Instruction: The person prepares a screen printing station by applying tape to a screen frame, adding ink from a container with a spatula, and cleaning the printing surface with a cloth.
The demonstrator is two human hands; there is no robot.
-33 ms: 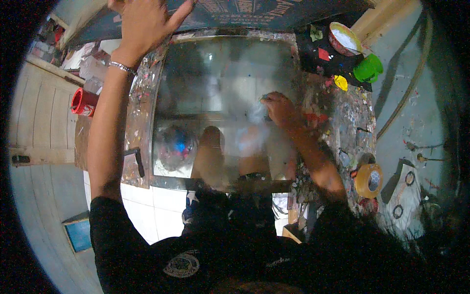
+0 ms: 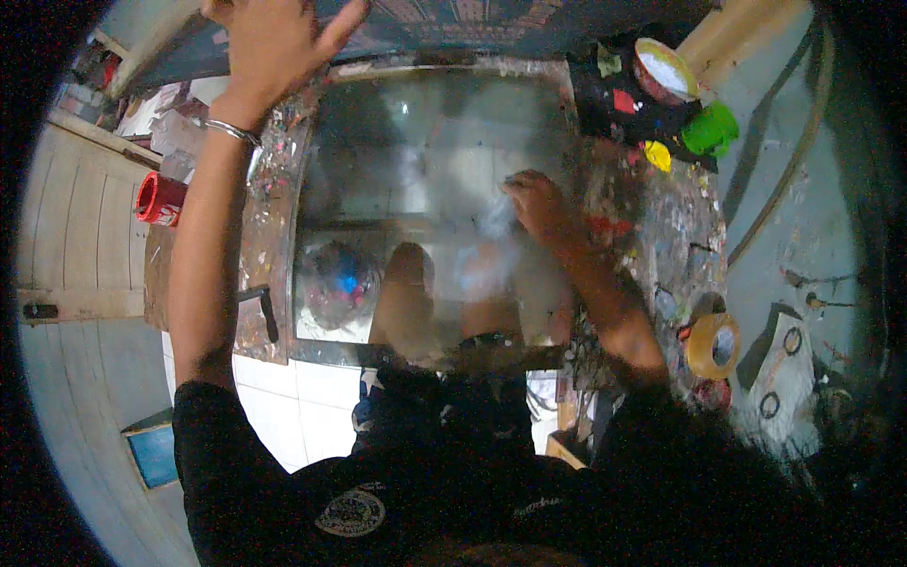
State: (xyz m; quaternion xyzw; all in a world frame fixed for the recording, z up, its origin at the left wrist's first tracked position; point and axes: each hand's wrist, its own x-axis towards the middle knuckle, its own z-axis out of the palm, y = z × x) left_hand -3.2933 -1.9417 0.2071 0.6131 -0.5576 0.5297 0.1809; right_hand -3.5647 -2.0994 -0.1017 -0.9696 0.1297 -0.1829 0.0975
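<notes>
My left hand (image 2: 269, 57) is raised at the far left, in front of a dark lettered board (image 2: 453, 21) that stands beyond the table. Its thumb stretches across the board's face. The top edge of the picture cuts off the other fingers, so any grip is hidden. Low over a dark, shiny glass pane (image 2: 359, 123), my right hand (image 2: 537, 203) has its fingers pinched together. What lies between them is too small to make out. A hazy whitish patch shows on the glass just below those fingertips. Brown leg shapes appear in the lower part of the pane.
Paint-stained wood (image 2: 661, 227) borders the glass. At the far right are a bowl with white contents (image 2: 661, 68), a green cup (image 2: 710, 129) and a yellow piece (image 2: 658, 156). A tape roll (image 2: 711, 346) lies nearer. A red container (image 2: 161, 199) stands left, beyond my forearm.
My left hand has shifted slightly up and to the left. My right hand has moved a little away from me, its fingers still pinched. The objects around the glass stay in place.
</notes>
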